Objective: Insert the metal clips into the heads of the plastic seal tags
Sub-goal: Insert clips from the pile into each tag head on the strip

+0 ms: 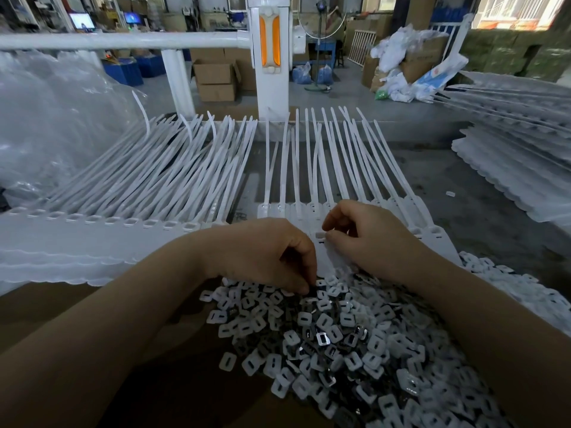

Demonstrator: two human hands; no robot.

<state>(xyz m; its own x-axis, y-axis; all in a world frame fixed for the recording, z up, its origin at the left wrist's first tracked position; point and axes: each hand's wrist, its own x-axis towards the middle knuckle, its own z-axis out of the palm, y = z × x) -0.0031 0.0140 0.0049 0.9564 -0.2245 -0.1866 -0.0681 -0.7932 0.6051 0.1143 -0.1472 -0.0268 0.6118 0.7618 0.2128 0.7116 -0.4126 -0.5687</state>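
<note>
A large heap of small flat rectangular clips (333,332), white and shiny grey metal with a slot in the middle of each, lies on the brown table (46,307) close in front of the person. The left hand (272,254) reaches down at the far edge of this heap, its fingers curled together with the tips pinched among the clips; whether the grip actually holds one clip cannot be told, because the fingertips hide it. The right hand (367,236) rests just beyond the heap, on the row of white plastic seal tags (312,168) that lies straight ahead with its thin tails fanning away from the person. Its grip is closed, thumb and forefinger pinching at a small white piece (319,235) right at a tag head, directly beside the left hand. The two hands are near each other but apart. To the left lies a wider, thicker sheet of joined white seal tags (148,186), its row of open square heads facing the person. On the right, well apart from the hands, sit stacked layers of more white tags (513,168). A crumpled clear plastic bag (52,118) lies at far left, and a white metal rail (123,40) with a post crosses behind the table.
</note>
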